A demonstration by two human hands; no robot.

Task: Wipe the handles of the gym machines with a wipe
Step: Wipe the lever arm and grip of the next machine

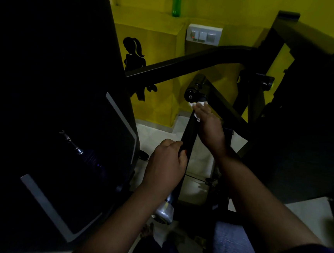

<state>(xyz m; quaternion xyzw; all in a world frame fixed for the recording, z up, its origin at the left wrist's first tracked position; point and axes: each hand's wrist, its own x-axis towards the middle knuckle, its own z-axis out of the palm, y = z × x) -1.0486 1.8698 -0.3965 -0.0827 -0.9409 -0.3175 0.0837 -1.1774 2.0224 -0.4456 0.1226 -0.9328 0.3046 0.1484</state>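
So the wipe point(197, 104) is bunched up white at the top end of the handle point(188, 137), right under the round black pivot point(191, 93). It's pressed onto the handle by the right hand point(210, 128), with bits of it poking out past the fingertips and again at the edge of the palm. The right grip is narrow and closed on the wipe, though how far the fingers go round the bar itself can't really be made out, it's pretty dark.

The handle is a black bar, tilted, running down toward the camera. Lower down it's gripped by the left hand point(166, 160), fingers curled right round it, so that grip is tight on the handle. The two hands are a little apart along the bar, left below right. Below the left wrist a silver cap point(164, 213) can be seen at the bar's bottom end.

A black crossbar point(187, 65) is slanted across behind all this, and more dark frame is stacked on the right. The left side is filled by a big dark panel point(60, 137) with grey trim.

Further back, a yellow wall point(160, 35) is seen with a black ponytail silhouette sticker point(133, 50), a white switch plate point(203, 34) showing a tiny red light, and a green bottle point(176, 1) stood on a ledge above. Pale floor point(157, 137) is visible under the machine.
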